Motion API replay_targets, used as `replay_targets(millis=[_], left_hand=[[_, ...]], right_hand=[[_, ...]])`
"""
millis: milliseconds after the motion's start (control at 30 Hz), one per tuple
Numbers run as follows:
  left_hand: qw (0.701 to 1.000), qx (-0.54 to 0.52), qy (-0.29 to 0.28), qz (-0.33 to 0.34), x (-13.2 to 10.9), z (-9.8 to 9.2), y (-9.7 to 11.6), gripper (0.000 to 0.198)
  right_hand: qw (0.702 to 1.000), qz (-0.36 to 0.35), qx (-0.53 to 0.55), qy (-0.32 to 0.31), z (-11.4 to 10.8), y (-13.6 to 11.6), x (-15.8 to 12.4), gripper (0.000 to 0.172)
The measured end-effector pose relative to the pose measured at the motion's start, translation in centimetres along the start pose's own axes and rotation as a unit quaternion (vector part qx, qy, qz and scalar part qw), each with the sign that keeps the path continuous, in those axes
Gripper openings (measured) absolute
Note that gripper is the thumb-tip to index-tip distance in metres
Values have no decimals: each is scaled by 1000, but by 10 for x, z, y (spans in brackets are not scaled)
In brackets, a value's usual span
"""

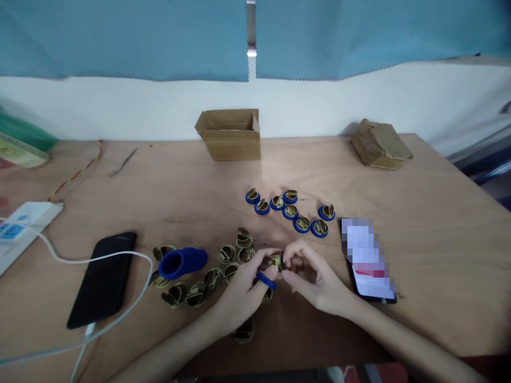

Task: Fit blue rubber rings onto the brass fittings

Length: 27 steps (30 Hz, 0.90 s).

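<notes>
Counter (191, 199): wood-toned; bears everything below. Clock centre = held piece (276, 261).
Dark phone (101, 282): 9 o'clock, well apart; white cable (91, 260) crosses over it.
Lit phone (363, 255): 3 o'clock, near the right hand (315, 279); screen partly blurred out.
Open box (233, 146): 11 o'clock, brown, by the wall, mouth up.
Crumpled box (381, 146): between 1 and 2 o'clock, brown.
Right hand: fingers bent, thumb and fingertips nearly together at the piece, which sits at this hand's 10 o'clock.
Left hand (245, 292): thumb and finger pinched on the piece, which sits at this hand's 1 to 2 o'clock.
Blue tube (195, 259): 9 o'clock, on its side among loose pieces (195, 294).
Loose pieces: brass-coloured; 8 to 10 o'clock, another at 7.
Blue-rimmed pieces (302, 223): eight, 11 round to between 1 and 2 o'clock.
Held piece: brass-coloured, between both hands' fingertips, partly hidden.
Blue ring (266, 280): 7 o'clock, across the left thumb.
</notes>
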<state>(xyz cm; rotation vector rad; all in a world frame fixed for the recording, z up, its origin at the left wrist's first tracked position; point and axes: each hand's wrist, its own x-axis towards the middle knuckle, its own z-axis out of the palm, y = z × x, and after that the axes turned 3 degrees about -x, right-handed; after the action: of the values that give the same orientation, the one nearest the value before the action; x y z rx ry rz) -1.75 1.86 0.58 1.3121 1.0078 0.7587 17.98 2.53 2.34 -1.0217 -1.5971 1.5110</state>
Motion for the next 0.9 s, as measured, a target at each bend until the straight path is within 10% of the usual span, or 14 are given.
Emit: replay_targets(millis=[433,900], left_hand=[[998,-21,45,30,-2,4,-10,31],[988,117,34,90,-1,3,-13,35]], right_hand=[[979,-68,-173,82,-1,4,0,4],[974,-24,-226,11,-6,2,4,19]])
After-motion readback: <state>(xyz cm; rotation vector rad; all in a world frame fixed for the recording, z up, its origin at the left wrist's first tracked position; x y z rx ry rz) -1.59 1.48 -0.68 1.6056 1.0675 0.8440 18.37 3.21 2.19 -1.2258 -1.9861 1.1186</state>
